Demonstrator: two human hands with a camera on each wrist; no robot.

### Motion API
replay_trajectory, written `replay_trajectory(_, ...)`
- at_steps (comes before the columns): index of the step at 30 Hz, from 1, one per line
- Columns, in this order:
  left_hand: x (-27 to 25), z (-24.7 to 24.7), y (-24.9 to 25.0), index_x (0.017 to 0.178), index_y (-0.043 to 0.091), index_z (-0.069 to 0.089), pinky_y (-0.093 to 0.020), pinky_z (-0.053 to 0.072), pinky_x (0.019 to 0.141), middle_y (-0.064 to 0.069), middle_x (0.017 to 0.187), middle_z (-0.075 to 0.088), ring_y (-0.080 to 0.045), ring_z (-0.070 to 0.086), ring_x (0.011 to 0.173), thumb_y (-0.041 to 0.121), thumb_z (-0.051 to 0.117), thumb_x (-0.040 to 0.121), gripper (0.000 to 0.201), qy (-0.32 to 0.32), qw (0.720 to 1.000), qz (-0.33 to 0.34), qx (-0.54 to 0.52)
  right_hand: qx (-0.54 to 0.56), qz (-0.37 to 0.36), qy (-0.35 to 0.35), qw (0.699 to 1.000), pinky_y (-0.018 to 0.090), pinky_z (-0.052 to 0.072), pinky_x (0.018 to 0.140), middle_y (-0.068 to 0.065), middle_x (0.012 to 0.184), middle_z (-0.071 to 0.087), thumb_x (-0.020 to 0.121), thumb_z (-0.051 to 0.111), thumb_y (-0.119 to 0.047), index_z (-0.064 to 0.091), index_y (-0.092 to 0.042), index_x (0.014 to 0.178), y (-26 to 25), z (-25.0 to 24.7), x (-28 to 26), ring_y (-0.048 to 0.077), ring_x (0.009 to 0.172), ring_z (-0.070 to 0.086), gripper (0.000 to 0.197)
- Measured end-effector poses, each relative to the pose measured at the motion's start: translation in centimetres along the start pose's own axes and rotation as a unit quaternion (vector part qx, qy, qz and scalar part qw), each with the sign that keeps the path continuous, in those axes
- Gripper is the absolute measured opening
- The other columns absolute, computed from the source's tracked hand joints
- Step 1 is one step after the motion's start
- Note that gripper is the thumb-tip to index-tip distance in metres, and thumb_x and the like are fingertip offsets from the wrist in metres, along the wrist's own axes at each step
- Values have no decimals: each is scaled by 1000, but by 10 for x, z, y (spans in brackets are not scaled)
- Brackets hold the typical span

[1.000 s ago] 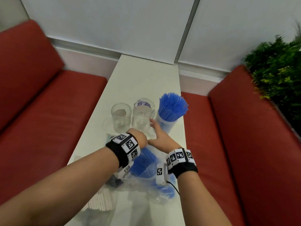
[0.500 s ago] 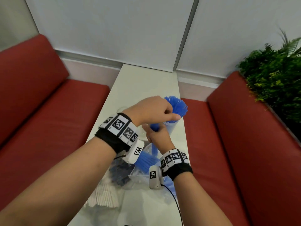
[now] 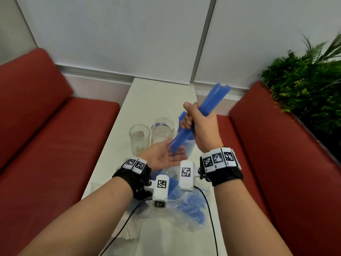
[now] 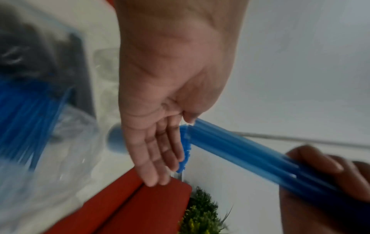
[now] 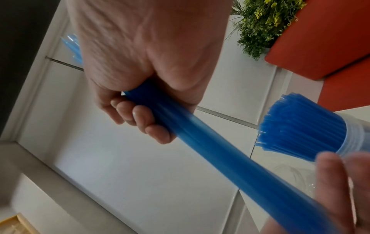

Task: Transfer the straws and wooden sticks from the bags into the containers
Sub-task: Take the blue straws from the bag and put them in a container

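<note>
One straw bundle (image 3: 201,119) fisted mid-length by right hand (image 3: 200,126), tilted; lower ends touching flat, spread left hand (image 3: 162,156).

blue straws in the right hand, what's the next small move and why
Probably tap the straws against the open left palm to even their ends. The right hand grips them mid-length, tilted, lower ends at that palm, and the ends look uneven in the left wrist view.
</note>
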State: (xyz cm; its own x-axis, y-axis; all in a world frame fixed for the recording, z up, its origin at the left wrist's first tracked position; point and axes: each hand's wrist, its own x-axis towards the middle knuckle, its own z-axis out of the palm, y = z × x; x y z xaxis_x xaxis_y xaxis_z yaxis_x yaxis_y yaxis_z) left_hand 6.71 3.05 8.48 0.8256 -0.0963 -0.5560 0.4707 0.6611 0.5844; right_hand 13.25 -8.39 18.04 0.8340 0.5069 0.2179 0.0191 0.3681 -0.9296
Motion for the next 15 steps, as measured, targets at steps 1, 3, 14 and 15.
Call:
replay_trajectory(1,3,0,-3,97,-5,67,-46,57,85,-19,97,69,-34,70,92,38,49,100,47,-9,998,-5,-61,-4,0,3,1000,31,40,53,2,49,33,92,68,-12,39,-20,56,-1,1,-1,19,47,32,47)
replay_trajectory(3,8,3,-4,90,-8,69,-42,60,70,-19,90,69,-32,71,81,28,55,97,40,-27,991,-3,-132,-15,6,8,1000,33,40,55,5,51,33,93,67,-9,38,-18,56,3,3,-5,20,48,32,47)
replay_trajectory(14,22,-2,-11,82,10,47,-13,16,28,0,57,44,-3,27,35,29,46,101,27,11,997,0,-77,-164,52,-38,984,43,53,83,8,65,57,91,73,-23,58,-17,61,17,-18,-4,25,73,59,34)
replay_trajectory(15,25,-6,-13,83,9,47,-13,16,28,0,56,45,-3,28,35,29,45,102,27,32,997,-4,-73,-200,60,-48,977,43,51,83,10,71,63,88,74,-28,62,-19,63,15,-25,-1,25,77,61,29)
